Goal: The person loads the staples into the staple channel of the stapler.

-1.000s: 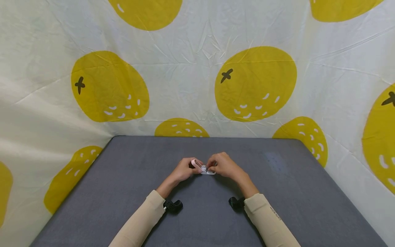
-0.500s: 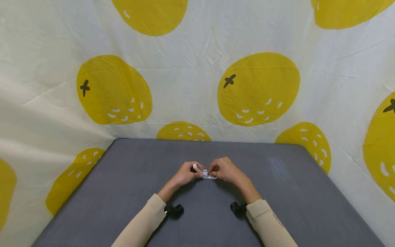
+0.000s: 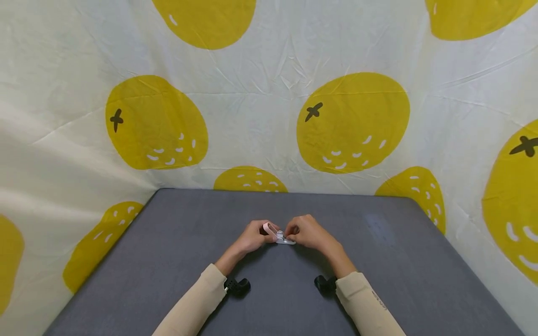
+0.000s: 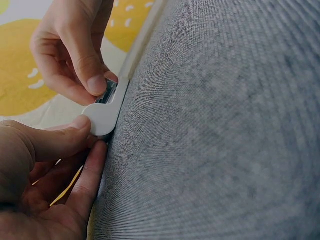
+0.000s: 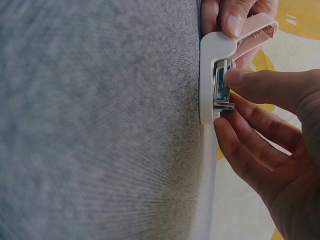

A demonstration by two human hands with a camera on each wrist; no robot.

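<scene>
A small stapler (image 3: 286,241) with a white base lies on the grey table between both hands. Its pink cover (image 5: 256,31) is swung up, baring the metal magazine (image 5: 220,87). My left hand (image 3: 252,237) grips the hinge end of the white base (image 4: 103,120) between thumb and fingers. With thumb and fingertips, my right hand (image 3: 308,232) pinches the metal magazine near its front. In the right wrist view the right thumb presses one side of the magazine, while the fingers sit at its front end. Staples inside cannot be made out.
The grey cloth-covered table (image 3: 277,298) spreads around the hands. A white curtain (image 3: 252,126) with yellow fruit prints hangs behind it and along both sides. Black wrist cameras (image 3: 238,287) sit at both sleeve cuffs.
The head view has shifted slightly, so the scene sits a little lower. Both hands stay at the stapler, with only slight movement of the right fingers.
</scene>
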